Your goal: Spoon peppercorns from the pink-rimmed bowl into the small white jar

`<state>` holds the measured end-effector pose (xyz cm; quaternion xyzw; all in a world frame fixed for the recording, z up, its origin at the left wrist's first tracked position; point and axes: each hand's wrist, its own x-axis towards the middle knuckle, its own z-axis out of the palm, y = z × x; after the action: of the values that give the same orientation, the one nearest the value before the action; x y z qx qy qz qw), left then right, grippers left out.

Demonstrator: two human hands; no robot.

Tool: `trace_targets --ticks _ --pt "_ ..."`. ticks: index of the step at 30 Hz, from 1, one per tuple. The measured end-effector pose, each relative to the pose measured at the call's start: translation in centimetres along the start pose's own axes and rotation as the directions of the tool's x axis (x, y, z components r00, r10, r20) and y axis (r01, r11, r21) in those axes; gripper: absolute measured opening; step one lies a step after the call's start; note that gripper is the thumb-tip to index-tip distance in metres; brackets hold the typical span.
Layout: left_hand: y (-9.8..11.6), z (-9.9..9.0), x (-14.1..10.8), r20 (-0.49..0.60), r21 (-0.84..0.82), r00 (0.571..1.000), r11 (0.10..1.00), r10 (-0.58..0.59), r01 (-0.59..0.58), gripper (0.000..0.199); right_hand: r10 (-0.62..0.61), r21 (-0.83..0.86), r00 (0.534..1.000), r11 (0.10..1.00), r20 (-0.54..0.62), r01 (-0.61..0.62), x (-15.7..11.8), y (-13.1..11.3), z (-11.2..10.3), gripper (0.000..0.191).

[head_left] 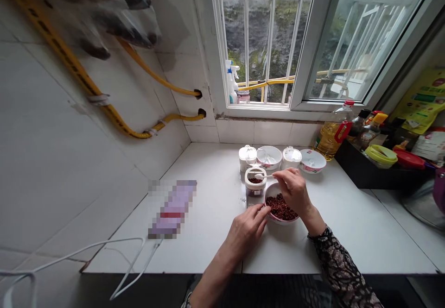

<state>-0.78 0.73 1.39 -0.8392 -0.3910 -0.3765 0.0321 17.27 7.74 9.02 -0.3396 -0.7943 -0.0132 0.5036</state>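
A white bowl (281,207) of dark red grains stands near the middle of the counter. My left hand (247,227) rests its fingertips on the bowl's left rim. Pinched in my right hand (294,190) is a small white spoon (262,176), its tip over the mouth of an open clear-sided jar (255,187) holding the same dark red grains. The jar stands just behind and left of the bowl. Behind them is a row of a lidded white jar (247,160), a white bowl (269,158), another white jar (291,158) and a second bowl (313,160).
An oil bottle (328,136) and a black box (368,171) of bottles and tubs stand at the right. On the left lies a blurred purple object (174,210) with a white cable (135,271). A barred window (266,44) is behind; yellow pipes (118,120) run along the wall.
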Motion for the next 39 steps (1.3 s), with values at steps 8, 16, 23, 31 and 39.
trace_targets --ticks 8,16,23,31,39 --pt "0.0 -0.2 0.0 0.017 0.006 1.000 1.000 0.004 -0.004 0.035 0.242 -0.020 0.966 0.970 0.088 -0.241 -0.9 3.1 -3.3 0.014" --pt "0.0 -0.4 -0.1 0.029 0.017 1.000 1.000 0.008 -0.008 0.033 0.330 -0.143 0.898 0.943 0.290 -0.300 -1.6 3.0 -1.7 0.019" --pt "0.0 -0.5 0.1 0.017 0.016 1.000 1.000 0.021 -0.021 0.033 0.591 0.173 0.743 0.734 0.313 -0.657 -1.3 3.2 -2.2 0.014" --pt "-0.1 -0.3 -0.1 0.025 0.018 1.000 1.000 0.016 -0.016 0.034 0.693 0.414 0.626 0.482 0.358 -0.772 -0.9 3.6 -2.4 0.012" --pt "-0.1 -0.3 -0.1 0.023 0.020 1.000 1.000 0.009 -0.009 0.035 0.713 0.439 0.597 0.433 0.367 -0.787 -0.8 3.7 -2.2 0.012"
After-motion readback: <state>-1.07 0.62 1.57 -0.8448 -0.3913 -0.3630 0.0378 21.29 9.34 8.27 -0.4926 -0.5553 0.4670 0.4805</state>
